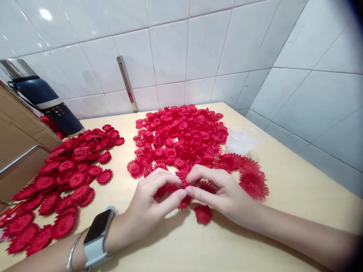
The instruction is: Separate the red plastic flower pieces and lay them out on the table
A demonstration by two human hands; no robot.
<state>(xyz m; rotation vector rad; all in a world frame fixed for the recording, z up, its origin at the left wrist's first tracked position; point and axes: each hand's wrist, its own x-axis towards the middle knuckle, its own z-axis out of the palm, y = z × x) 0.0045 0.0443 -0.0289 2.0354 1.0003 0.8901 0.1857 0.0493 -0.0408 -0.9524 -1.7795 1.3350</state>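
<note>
Between the fingertips of both hands is a small red fringed flower piece (182, 176), pinched at its middle and partly hidden by the fingers. My left hand (151, 198) grips it from the left, wearing a watch with a pale strap and a metal bangle at the wrist. From the other side my right hand (222, 189) pinches it too, the two thumb tips almost touching. Just below lies a loose red petal-shaped piece (203, 214). A large pile of red fringed flowers (181, 132) spreads behind the hands. Larger, thinner fringed discs (253, 179) lie beyond my right wrist.
A second pile of red flowers (65, 177) covers the table's left side. Beside it, a dark blue flask (51, 102) leans near a cardboard box (22, 124). A clear plastic container (241, 141) stands at right. A metal strip (126, 83) rests against the tiled wall (170, 49).
</note>
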